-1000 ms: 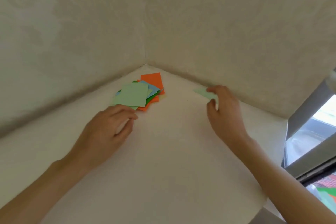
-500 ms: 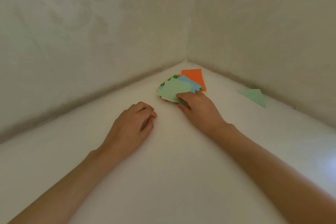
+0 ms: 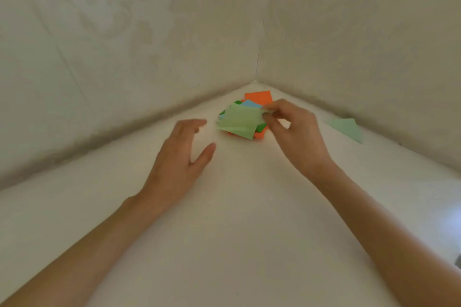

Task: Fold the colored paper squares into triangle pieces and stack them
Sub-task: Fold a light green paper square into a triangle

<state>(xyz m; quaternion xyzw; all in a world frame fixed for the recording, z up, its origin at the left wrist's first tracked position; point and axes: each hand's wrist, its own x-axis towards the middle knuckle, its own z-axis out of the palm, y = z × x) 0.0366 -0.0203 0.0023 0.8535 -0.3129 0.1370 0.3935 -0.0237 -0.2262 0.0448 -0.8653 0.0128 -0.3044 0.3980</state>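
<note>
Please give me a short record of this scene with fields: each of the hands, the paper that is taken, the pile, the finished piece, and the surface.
left hand: open, fingers spread, holds nothing, to the left of the pile
right hand: pinches the right edge of the light green square
light green square: on top of the pile, bent, not yet folded
pile: orange, blue and dark green squares, in the table's corner
folded triangle: one, light green, lies apart on the right, near the wall
table: white
</note>
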